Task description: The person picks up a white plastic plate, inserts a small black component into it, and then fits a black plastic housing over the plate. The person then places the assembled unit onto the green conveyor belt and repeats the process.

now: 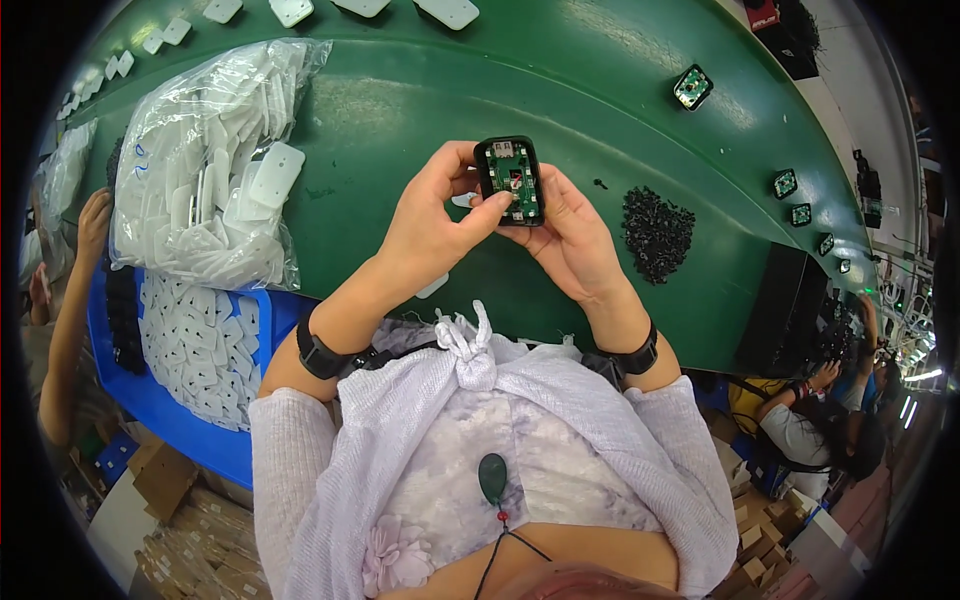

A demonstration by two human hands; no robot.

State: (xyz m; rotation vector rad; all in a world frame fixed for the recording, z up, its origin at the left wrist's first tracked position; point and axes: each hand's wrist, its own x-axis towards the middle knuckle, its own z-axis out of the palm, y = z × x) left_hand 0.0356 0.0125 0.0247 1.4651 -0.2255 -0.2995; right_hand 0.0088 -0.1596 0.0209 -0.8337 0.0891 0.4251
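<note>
Both hands hold a black plastic case with a green circuit board (519, 163) above the green work surface, its open side facing up. My left hand (438, 208) grips the left side, with its thumb pressed on the board's lower part. My right hand (572, 238) wraps round the right side and lower edge, fingers partly hidden behind the case. Part of a white piece (463, 200) shows beside the left fingers. Right of my right hand lies a pile of small black parts (657, 234), with one loose black part (600, 184) apart from it.
A clear bag of white plastic covers (205, 170) lies at left, above a blue bin (190, 443) of white pieces. White covers (448, 11) and board-filled cases (692, 88) line the far belt. A black box (775, 310) stands right. Other people (820, 425) work at both sides.
</note>
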